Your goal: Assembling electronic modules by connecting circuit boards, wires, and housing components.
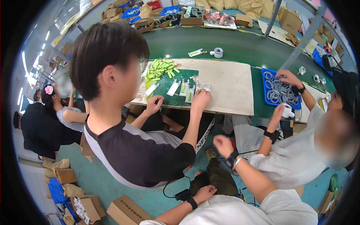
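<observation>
Left hand (205,192): low in front of the white shirt, back uppermost; its opening and any grip cannot be told. Right hand (224,146): raised short of the tabletop (245,47), fingers curled inward, palm hidden; any grip cannot be told.

Beside and below: teal floor (150,202); one carton (129,210) at the lower edge; one open box (85,210) of white parts.

Two workers sit at the tabletop. The left worker (142,153) has one hand (154,105) near the row of white cases (173,88) and the other (201,99) at its right end. At least five cases lie there; overlap prevents an exact count. The right worker (285,157) has one hand (278,112) on one white part (288,111) and the other (290,78) in one blue tray (264,88) of grey rings, too overlapped to count.

The tabletop is green, partly covered by one beige sheet (228,82) and one green mat (165,90). Behind the cases: one pile of green cylinders (161,69), uncountable. Long axes of the cases run mostly away from the near edge, tops leaning right.

Farther: one roll-shaped part (217,52); then a shelf of boxes (193,21).
</observation>
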Demonstrator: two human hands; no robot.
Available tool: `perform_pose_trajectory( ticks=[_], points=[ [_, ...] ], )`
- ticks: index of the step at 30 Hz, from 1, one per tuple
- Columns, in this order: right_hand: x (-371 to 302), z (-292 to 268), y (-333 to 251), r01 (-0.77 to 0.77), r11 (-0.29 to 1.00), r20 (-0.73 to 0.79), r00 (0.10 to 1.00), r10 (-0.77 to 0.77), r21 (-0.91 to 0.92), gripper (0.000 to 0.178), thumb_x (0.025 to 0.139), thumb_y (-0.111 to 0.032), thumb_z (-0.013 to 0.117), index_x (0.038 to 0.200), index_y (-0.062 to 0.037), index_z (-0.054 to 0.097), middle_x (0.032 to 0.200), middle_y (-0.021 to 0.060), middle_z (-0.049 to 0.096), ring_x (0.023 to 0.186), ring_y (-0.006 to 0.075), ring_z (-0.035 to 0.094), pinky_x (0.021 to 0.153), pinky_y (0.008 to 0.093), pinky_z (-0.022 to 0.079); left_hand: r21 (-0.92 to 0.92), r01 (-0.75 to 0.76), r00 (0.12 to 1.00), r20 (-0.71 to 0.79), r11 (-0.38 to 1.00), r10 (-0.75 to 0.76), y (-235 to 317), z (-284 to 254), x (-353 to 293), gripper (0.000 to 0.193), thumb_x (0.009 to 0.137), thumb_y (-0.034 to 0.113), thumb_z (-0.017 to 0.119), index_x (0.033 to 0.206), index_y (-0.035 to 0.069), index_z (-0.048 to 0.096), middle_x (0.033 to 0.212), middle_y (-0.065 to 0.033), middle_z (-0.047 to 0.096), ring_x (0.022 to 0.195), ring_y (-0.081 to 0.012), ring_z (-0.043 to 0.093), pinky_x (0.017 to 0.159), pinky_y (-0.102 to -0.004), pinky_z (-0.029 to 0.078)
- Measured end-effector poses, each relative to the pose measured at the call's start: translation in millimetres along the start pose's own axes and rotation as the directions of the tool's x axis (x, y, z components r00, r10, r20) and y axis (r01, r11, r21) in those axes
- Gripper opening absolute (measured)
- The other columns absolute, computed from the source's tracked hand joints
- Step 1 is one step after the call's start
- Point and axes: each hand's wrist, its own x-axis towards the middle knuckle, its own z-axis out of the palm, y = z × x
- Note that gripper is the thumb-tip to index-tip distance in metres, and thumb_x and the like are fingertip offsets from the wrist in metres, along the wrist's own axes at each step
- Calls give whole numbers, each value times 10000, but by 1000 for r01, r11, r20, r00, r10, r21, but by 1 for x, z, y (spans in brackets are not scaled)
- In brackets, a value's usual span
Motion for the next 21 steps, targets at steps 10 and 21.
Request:
perform_pose_trajectory(
  ticks=[10,21],
  points=[
    [-240,-71,124,-224,731,287,815,502,-644,295,707,-306,584,882,-70,616,854,128,621,783,294,587,704,360,461,-780,223,892,-78,584,-445,-98,4,-83,223,820,137,531,968,-28,559,805,-80,588,711,-149,561,636,-257,468],
    [-303,-116,137,-407,698,182,775,605,-589,289,721,-290,584,889,-57,618,839,138,622,812,285,588,734,354,463,-584,502,672,-202,639,-712,-190,28,-145,238,786,166,564,872,-55,585,740,-107,598,634,-167,561,567,-282,468]
  ],
)
